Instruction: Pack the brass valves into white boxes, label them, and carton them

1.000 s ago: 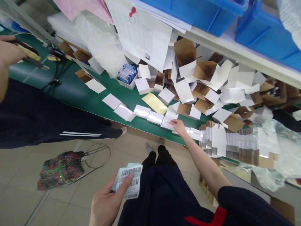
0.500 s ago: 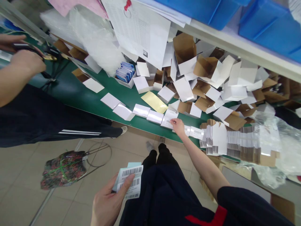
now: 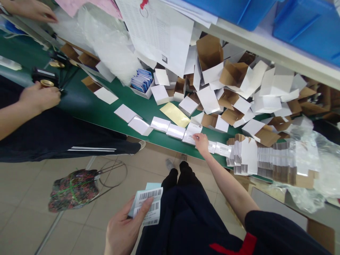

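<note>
My left hand (image 3: 123, 230) is low over my lap, fingers closed on a sheet of barcode labels (image 3: 148, 205). My right hand (image 3: 202, 142) reaches to the near edge of the green table (image 3: 87, 109) and its fingers press down on a small white box (image 3: 191, 134) with a label on it. That box ends a row of flat white boxes (image 3: 159, 124) laid along the table edge. A stack of folded box blanks (image 3: 252, 156) lies just right of my right hand.
A heap of opened white and brown cartons (image 3: 233, 85) fills the back of the table. A yellow sheet (image 3: 174, 115) and a tray of blue cards (image 3: 142, 82) lie behind the row. Another person's hand (image 3: 39, 99) holds a tool at the left. A patterned bag (image 3: 74, 189) sits on the floor.
My hands have hardly moved; the right stays on the labelled box. The other person's hand has dropped from the upper left toward the table edge.
</note>
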`<state>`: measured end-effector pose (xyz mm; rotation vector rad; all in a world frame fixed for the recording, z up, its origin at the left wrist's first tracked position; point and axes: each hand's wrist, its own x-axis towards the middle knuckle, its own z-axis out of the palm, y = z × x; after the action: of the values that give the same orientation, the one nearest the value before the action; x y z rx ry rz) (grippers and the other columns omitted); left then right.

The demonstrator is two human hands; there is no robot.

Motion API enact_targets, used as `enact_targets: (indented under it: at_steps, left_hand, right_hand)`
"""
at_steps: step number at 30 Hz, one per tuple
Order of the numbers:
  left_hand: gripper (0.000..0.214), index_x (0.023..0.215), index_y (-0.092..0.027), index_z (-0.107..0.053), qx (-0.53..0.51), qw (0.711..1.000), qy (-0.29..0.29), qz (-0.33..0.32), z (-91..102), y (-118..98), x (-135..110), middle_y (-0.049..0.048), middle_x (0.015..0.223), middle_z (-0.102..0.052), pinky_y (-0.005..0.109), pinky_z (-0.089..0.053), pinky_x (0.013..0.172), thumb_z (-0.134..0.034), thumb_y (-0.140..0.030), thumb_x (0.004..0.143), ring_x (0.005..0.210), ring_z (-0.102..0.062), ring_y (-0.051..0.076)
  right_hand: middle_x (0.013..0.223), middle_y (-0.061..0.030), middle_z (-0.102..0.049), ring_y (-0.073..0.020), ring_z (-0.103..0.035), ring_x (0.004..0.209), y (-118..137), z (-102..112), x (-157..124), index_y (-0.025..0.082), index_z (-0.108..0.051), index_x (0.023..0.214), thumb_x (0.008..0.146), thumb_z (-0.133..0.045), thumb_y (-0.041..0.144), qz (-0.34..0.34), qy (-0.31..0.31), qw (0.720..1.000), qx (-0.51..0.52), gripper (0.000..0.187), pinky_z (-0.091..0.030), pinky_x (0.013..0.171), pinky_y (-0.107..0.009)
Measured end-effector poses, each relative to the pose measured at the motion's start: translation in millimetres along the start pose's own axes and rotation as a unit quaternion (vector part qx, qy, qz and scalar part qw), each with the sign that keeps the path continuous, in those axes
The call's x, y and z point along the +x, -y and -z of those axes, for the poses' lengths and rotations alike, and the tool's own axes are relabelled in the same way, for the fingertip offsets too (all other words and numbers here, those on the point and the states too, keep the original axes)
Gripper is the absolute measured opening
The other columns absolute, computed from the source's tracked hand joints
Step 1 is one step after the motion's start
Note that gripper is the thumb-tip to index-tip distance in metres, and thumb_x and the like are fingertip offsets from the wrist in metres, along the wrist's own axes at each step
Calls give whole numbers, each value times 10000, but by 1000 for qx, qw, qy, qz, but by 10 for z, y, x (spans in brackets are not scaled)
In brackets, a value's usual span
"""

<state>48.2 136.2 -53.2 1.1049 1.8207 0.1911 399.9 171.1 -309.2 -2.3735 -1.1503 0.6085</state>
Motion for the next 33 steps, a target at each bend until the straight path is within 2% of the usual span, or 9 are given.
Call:
enact_targets:
  at_steps: [11, 20, 23, 26, 27, 29, 31, 33]
  left_hand:
    - [539, 966, -211, -810, 18, 1000, -9, -7, 52, -51, -42, 17, 827, -814, 316, -623, 749, -762, -688, 720, 808, -774, 288]
    - [537, 966, -206, -812, -14, 999, -37, -28, 91, -90, -104, 12, 821, -812, 294, -627, 724, -776, -679, 714, 797, -776, 274]
    - [548, 980, -201, -808, -24, 999, -33, -25, 117, -114, -142, 13, 830, -813, 297, -625, 728, -763, -684, 726, 805, -776, 277]
    - [553, 981, -205, -810, -34, 998, -41, -20, 143, -122, -172, 15, 844, -816, 294, -618, 733, -771, -686, 711, 824, -776, 283]
    - [552, 975, -206, -812, -36, 998, -45, -20, 147, -125, -179, 15, 843, -817, 292, -615, 732, -774, -687, 705, 826, -775, 284]
    - [546, 963, -205, -812, -40, 998, -52, -21, 147, -140, -189, 17, 826, -814, 293, -612, 721, -775, -685, 704, 815, -773, 285]
    - [530, 950, -202, -811, -41, 997, -51, -26, 133, -170, -196, 18, 801, -809, 294, -606, 709, -769, -677, 718, 793, -768, 283]
    - [511, 953, -205, -810, -38, 998, -43, -37, 112, -209, -203, 14, 794, -807, 284, -594, 695, -764, -665, 735, 789, -764, 277]
  right_hand:
    - [1225, -77, -672, -236, -627, 1142, 105, -52, -172, 197, -683, 1116, 1020, -600, 395, 3, -44, 999, -14, 236, -506, 1022, -474]
    - [1289, -86, -634, -268, -589, 1211, 273, -128, -319, 194, -648, 1209, 1008, -613, 372, -20, -80, 996, 24, 270, -460, 1070, -522]
    - [1310, -137, -612, -313, -517, 1285, 325, -69, -347, 184, -633, 1248, 1006, -592, 332, -34, -86, 994, 61, 286, -396, 1119, -541]
    - [1443, -211, -511, -371, -414, 1380, 363, 51, -335, 168, -565, 1360, 985, -614, 343, -63, -93, 988, 111, 417, -342, 1152, -570]
    - [1469, -202, -493, -370, -417, 1386, 379, 87, -313, 172, -558, 1368, 981, -627, 352, -74, -88, 985, 132, 432, -353, 1149, -578]
    - [1433, -147, -544, -325, -514, 1318, 429, 131, -237, 190, -596, 1316, 988, -636, 370, -93, -57, 977, 184, 376, -434, 1103, -556]
    - [1326, -97, -627, -258, -631, 1167, 500, 135, -132, 189, -634, 1254, 999, -639, 383, -110, -1, 963, 246, 320, -537, 1001, -491]
    - [1251, -86, -666, -225, -680, 1055, 570, 134, -21, 178, -641, 1244, 999, -649, 384, -130, 55, 942, 306, 320, -592, 907, -438]
